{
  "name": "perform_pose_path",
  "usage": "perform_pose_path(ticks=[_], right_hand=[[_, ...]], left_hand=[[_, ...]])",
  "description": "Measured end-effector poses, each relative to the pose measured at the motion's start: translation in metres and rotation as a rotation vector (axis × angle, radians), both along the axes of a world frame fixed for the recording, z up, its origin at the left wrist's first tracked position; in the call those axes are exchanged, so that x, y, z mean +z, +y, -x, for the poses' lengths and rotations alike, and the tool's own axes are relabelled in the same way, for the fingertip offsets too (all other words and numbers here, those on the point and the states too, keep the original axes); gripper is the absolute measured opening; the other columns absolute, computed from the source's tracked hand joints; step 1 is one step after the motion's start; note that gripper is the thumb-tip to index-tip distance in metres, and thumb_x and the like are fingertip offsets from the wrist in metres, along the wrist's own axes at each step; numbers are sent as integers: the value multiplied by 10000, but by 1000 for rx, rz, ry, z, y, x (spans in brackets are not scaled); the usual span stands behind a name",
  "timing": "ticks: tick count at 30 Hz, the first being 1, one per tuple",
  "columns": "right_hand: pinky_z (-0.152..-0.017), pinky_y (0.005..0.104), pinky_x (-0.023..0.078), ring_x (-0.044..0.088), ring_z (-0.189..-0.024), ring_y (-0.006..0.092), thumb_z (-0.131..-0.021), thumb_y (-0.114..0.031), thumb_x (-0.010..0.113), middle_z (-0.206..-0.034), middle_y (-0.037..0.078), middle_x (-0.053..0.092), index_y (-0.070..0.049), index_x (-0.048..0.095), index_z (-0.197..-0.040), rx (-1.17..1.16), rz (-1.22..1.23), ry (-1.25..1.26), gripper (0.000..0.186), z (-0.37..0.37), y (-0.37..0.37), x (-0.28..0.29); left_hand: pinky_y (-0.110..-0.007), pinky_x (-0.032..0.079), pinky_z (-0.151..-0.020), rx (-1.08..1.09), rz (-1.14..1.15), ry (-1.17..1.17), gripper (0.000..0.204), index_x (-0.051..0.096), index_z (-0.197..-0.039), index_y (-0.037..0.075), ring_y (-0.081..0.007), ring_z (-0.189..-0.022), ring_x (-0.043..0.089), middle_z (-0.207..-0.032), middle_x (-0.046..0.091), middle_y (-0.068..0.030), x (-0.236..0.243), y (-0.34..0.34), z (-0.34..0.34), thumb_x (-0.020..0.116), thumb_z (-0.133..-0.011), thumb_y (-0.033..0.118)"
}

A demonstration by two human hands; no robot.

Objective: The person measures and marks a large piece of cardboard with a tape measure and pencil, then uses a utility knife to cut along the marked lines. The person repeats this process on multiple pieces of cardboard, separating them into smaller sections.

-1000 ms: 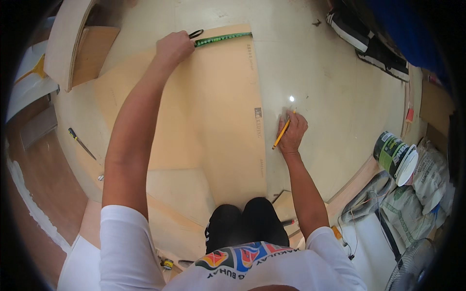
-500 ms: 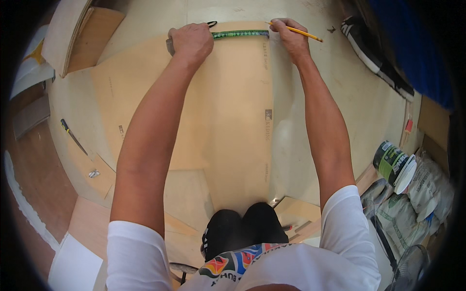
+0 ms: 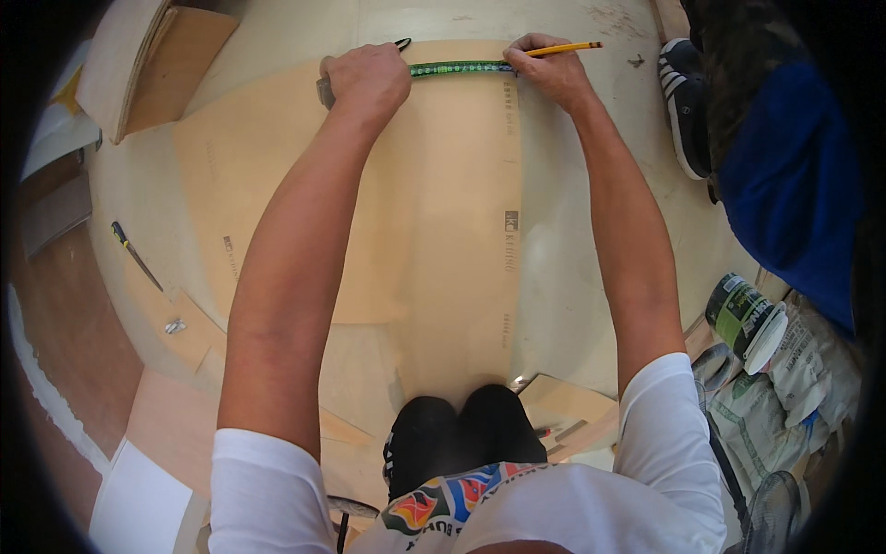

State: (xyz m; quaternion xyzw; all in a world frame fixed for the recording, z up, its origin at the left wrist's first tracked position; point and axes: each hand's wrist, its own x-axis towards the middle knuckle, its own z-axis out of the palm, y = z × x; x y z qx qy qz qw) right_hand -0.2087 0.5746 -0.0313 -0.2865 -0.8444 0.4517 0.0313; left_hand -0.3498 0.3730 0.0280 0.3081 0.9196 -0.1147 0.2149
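Seen from the head camera, two bare arms reach over a smooth, pale plywood sheet (image 3: 434,212) lying on the floor. The left hand (image 3: 369,81) presses down on one green tape measure (image 3: 459,67) stretched flat along the sheet's far edge. The right hand (image 3: 549,74) pinches one yellow pencil (image 3: 563,48), fingers closed around it, at the tape's end.

The right hand (image 3: 552,74), resting halfway down the plywood sheet (image 3: 443,212) a second ago, has moved up to its far edge, yellow pencil (image 3: 563,49) tip (now pointing left) brought onto the green tape measure (image 3: 459,68), which the left hand (image 3: 367,81) has shifted slightly.
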Motion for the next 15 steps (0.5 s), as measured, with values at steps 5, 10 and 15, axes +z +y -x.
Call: perform_pose_path(ticks=[5, 10, 15], right_hand=[[-781, 292, 506, 621, -805, 131, -839, -336, 707, -838, 29, 707, -36, 744, -955, -37, 31, 47, 324, -3, 6, -2], [-814, 311, 529, 660, -835, 153, -812, -359, 714, -878, 54, 736, -61, 761, -973, -24, 37, 9, 342, -3, 10, -5], [-780, 289, 508, 610, -799, 120, -852, -323, 725, -831, 23, 704, -41, 757, -958, 9, 24, 11, 303, -2, 3, 1]], left_hand=[[-540, 424, -888, -31, -32, 32, 276, 731, -1003, 73, -295, -925, 692, -982, 737, -99, -4, 0, 2, 485, -880, 94], [-528, 451, -832, -69, -19, 49, 287, 728, -1022, 61, -328, -929, 701, -976, 741, -126, -6, 2, 1, 490, -866, 103], [-533, 454, -843, -62, 9, 19, 290, 727, -1023, 55, -329, -910, 705, -974, 740, -122, -3, 2, 3, 482, -876, 105]])
